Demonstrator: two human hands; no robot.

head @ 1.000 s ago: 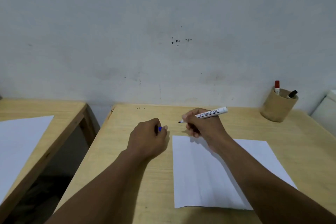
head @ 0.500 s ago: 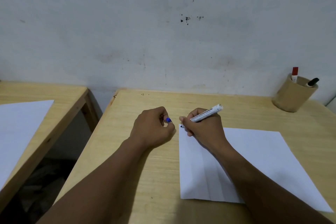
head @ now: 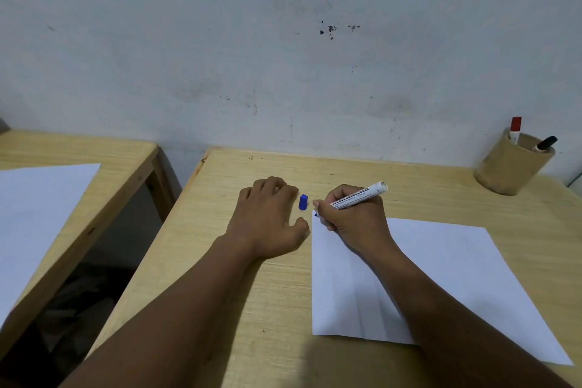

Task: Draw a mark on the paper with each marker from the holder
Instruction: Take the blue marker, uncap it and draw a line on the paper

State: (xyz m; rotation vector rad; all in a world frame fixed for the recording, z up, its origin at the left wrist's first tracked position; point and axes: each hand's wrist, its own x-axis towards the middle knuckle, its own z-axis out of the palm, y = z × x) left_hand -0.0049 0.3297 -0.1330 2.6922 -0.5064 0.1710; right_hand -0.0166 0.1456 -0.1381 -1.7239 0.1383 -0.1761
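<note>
Marker (head: 357,197) tip down-left on paper (head: 447,264)

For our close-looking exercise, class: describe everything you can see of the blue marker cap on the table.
The blue cap is a small, plastic-looking piece, rounded at its far end. It is off its marker and rests alone on the bare wooden table, apparently upright or leaning slightly. It sits between the left hand and the right hand, beyond the paper's far left corner. Neither hand nor the paper touches it.
</note>
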